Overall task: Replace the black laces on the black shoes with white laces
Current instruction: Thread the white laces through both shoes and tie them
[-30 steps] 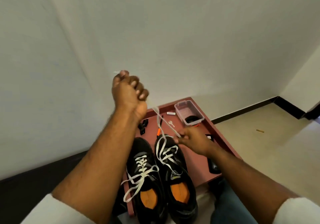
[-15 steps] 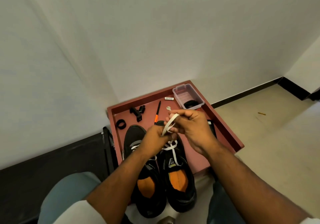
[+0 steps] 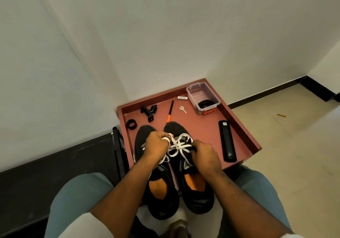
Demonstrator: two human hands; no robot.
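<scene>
While both our hands work over the two black shoes, each one is curled tight around white lace. Our left hand (image 3: pixel 157 145) sits above the left shoe (image 3: pixel 159 186), fingers folded round a bunch of white lace (image 3: pixel 179 145) at its knuckles. Our right hand (image 3: pixel 205 155) pinches the other end of that lace against the right shoe (image 3: pixel 191 182), thumb and fingers closed at the eyelets. Between the two hands the lace crosses in loose loops over the right shoe's tongue.

We see the shoes lying side by side, touching, their long axes running away from us: toes toward the wall, orange-lined heels toward our knees. They rest on the red tray (image 3: pixel 241 127), heels hanging over its near edge.

Well apart on the tray's right lies a black remote (image 3: pixel 227 142), lengthwise like the shoes. At the far right corner stands a clear plastic box (image 3: pixel 202 97). Just beyond the toes lies an orange-handled tool (image 3: pixel 169 113), with a key (image 3: pixel 182 109), a black clamp piece (image 3: pixel 149 111) and a black ring (image 3: pixel 131 124) around it.
</scene>
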